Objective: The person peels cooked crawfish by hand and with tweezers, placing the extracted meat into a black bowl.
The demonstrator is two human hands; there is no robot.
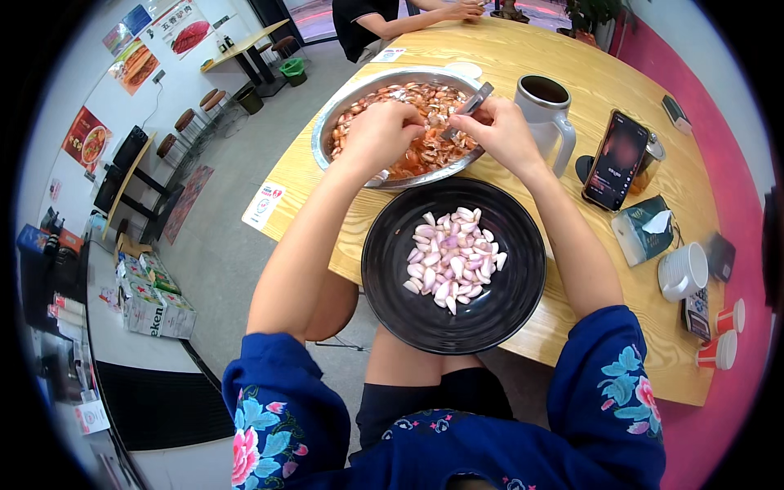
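Note:
A large metal basin (320,131) holds water, reddish-brown unpeeled cloves and loose skins. Over its middle, my left hand (386,131) is bent with thumb and fingertips pinched together; whether something small sits between them is hidden. My right hand (499,131) grips a small grey knife (476,100), tilted over the basin's right side. Closer to me, a black bowl (392,306) overhangs the table edge above my lap. Inside it lies a heap of peeled purple-white cloves (453,254), garlic or shallot by their look.
On the wooden table (612,245) stand a grey mug (545,116) with dark liquid, a propped phone (615,160), a glass jar (650,162), a tissue pack (644,229), a white cup (683,272), a calculator (697,313) and paper cups (716,350). A person (383,27) sits across.

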